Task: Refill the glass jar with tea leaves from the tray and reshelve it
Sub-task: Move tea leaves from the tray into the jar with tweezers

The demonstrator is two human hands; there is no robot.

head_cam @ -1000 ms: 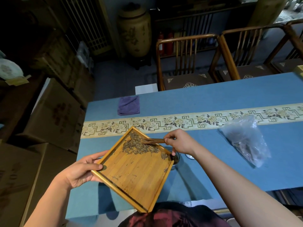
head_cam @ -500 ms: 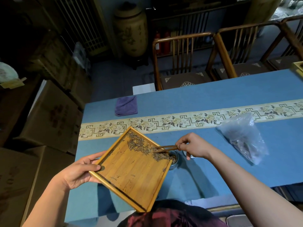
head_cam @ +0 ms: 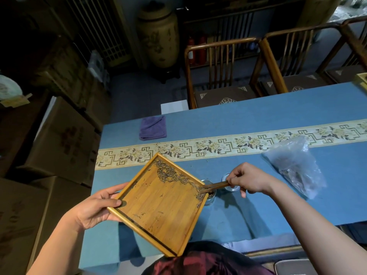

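Observation:
My left hand grips the left corner of a square bamboo tray and holds it tilted above the blue table. Dark tea leaves lie along the tray's upper right rim. My right hand pinches a thin wooden scoop whose tip rests on the leaves at the tray's right corner. The small glass jar stands on the table just under that corner, mostly hidden by the tray, with leaves inside. Its round lid lies beside it, partly behind my right hand.
A clear plastic bag of tea lies on the table to the right. A folded purple cloth sits at the far left end. Wooden chairs stand behind the table, and cardboard boxes are stacked on the left.
My right hand has drawn the scoop rightwards along the tray's rim, sweeping leaves from the upper corner towards the right corner over the jar. The tray stays tilted in my left hand.

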